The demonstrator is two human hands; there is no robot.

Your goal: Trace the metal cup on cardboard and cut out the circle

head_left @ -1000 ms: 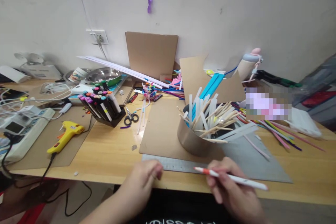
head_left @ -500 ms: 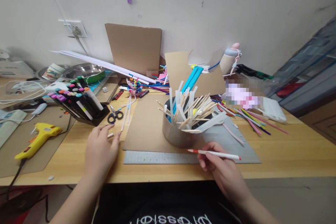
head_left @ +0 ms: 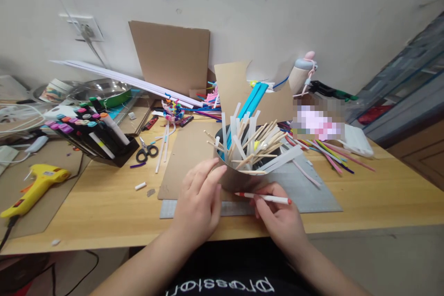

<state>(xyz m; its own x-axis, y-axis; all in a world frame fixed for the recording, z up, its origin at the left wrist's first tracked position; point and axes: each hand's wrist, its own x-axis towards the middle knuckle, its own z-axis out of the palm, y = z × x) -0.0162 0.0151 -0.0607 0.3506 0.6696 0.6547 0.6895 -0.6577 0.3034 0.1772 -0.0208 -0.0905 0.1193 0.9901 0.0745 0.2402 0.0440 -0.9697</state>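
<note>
My right hand (head_left: 280, 215) pinches a white pen with a red tip (head_left: 276, 199), held level with its tip pointing left. Just behind it stands a round metal container (head_left: 243, 181) full of wooden sticks, clear glue sticks and blue strips. My left hand (head_left: 198, 196) is at the container's left front, fingers stretched out near its wall; whether they touch it I cannot tell. Nothing shows in that hand. A small white cylinder (head_left: 140, 186) lies on the table to the left. Under the container are a cardboard sheet (head_left: 187, 148) and a grey mat (head_left: 322, 194).
Black-handled scissors (head_left: 147, 151) lie beside a black holder of markers (head_left: 121, 155). A yellow glue gun (head_left: 38, 185) rests on cardboard at the left. Cut cardboard (head_left: 231, 88) stands behind the container. Coloured pipe cleaners (head_left: 335, 157) spread to the right.
My left hand has moved right, from beside the small white cylinder to the container's left front. My right hand has shifted slightly left with the pen. The view has turned a little.
</note>
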